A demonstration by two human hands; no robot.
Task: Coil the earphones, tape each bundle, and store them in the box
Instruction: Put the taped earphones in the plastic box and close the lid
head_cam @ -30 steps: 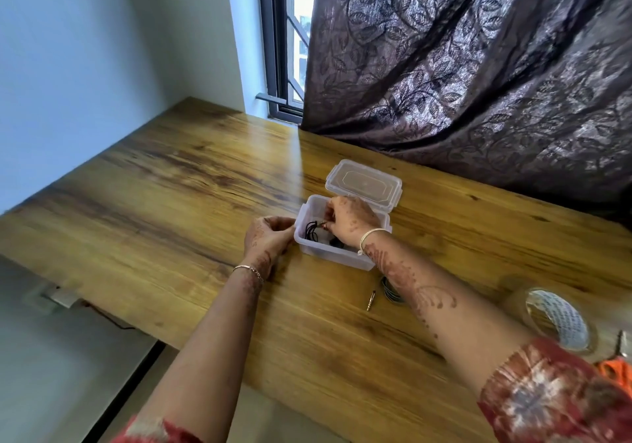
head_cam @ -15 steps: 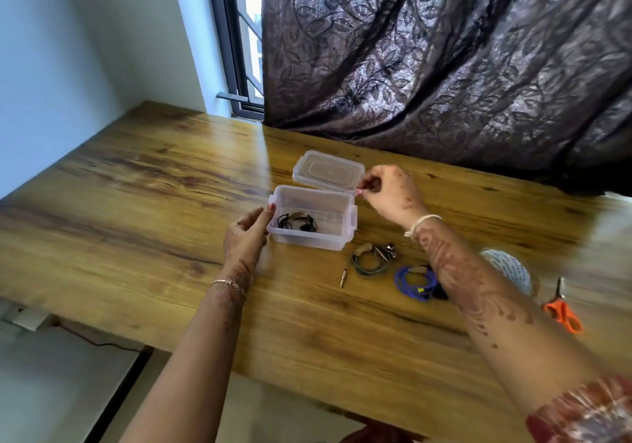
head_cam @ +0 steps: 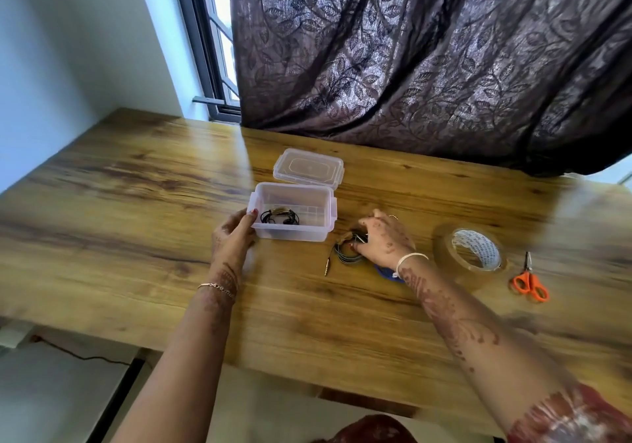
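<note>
A clear plastic box (head_cam: 323, 234) stands open on the wooden table, with a taped black earphone bundle (head_cam: 279, 217) lying inside it. My left hand (head_cam: 232, 237) holds the box's left wall. Just right of the box lies a grey coiled earphone bundle (head_cam: 346, 255), its jack trailing to the left. My right hand (head_cam: 383, 239) is down on this bundle, fingers curled round its top. A blue earphone bundle (head_cam: 388, 274) peeks out from under my right wrist.
The box's clear lid (head_cam: 308, 168) lies just behind the box. A roll of brown tape (head_cam: 473, 248) sits to the right, orange-handled scissors (head_cam: 529, 280) beyond it. A dark patterned curtain (head_cam: 427, 59) hangs behind the table's far edge.
My right hand came out of the box, swung past the lid and dropped onto the grey bundle. The black bundle stays in the box. My left hand keeps its hold on the box.
</note>
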